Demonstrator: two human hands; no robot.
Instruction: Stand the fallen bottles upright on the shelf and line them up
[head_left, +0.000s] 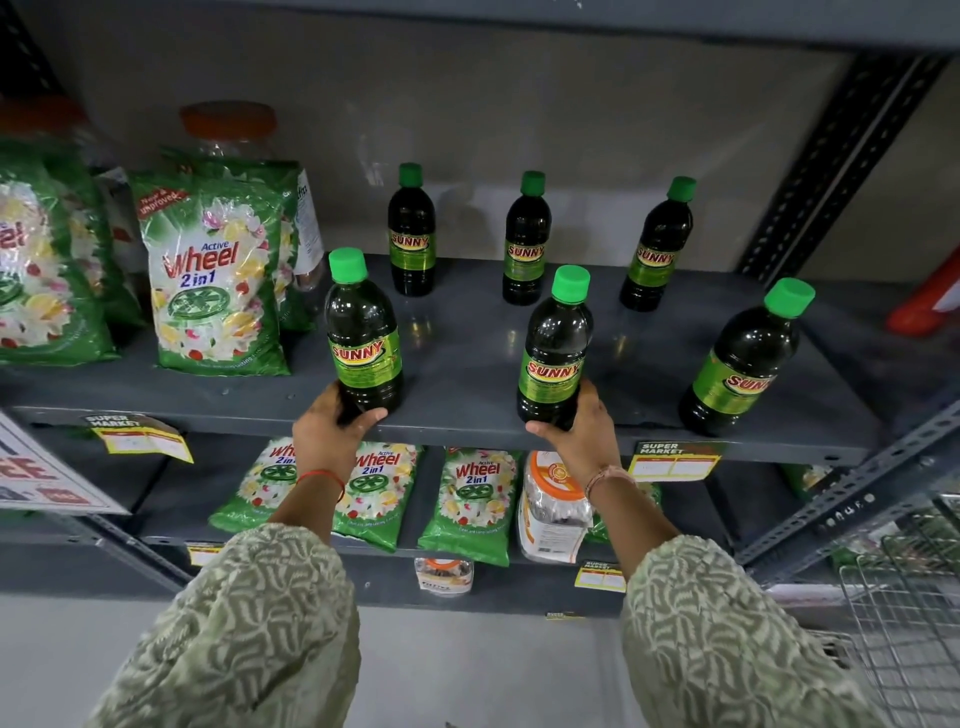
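Patterned sleeves (249, 623) reach up; left hand (327, 431) grips the front-left bottle (363, 338), right hand (582, 431) grips the front-middle bottle (553, 348). Both stand upright at the shelf (467, 343) front edge, four others at 12 to 3 o'clock.

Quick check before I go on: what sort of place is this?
Most likely a supermarket aisle: yellow price tags marked "Super Market" on the metal shelf, identical bottles in rows, detergent packets alongside, and a wire basket.
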